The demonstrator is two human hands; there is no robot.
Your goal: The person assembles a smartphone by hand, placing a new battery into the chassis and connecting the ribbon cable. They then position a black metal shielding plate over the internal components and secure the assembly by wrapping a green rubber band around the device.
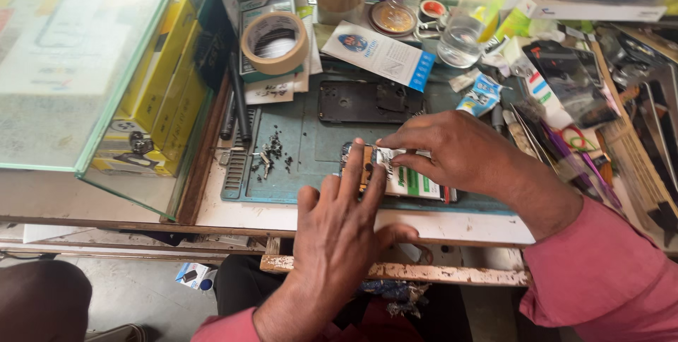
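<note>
**Opened phone on the repair mat: hand position and handling**

My left hand (339,225) lies flat with the fingers spread wide, the fingertips pressing down on the left end of the opened phone (399,176). It grips nothing; it only pins the phone in place. My right hand (448,148) reaches across from the right, its fingers pinched narrow at the upper edge of the phone, near the top left corner. What exactly the fingertips pinch I cannot tell; it looks like a small part or the edge of a label.

The phone lies with its back off, on the near edge of the blue-green mat (311,137), just in front of me. Its inside shows a white and green battery and an orange strip at the left end.

Handling, as I judge it: the phone is light and stiff but fragile when opened. The thin strip and small parts would tear or bend easily. I would hold it by the outer frame edges and press only on the flat battery area, lightly.

Farther out on the mat lies a dark back cover (367,100), apart from the phone. A heap of small screws and bits (270,155) lies to the left. Beyond the mat, a roll of brown tape (274,42) and a clear glass (462,38) stand on the cluttered tabletop (466,225). A glass case (78,66) stands at the left.
</note>
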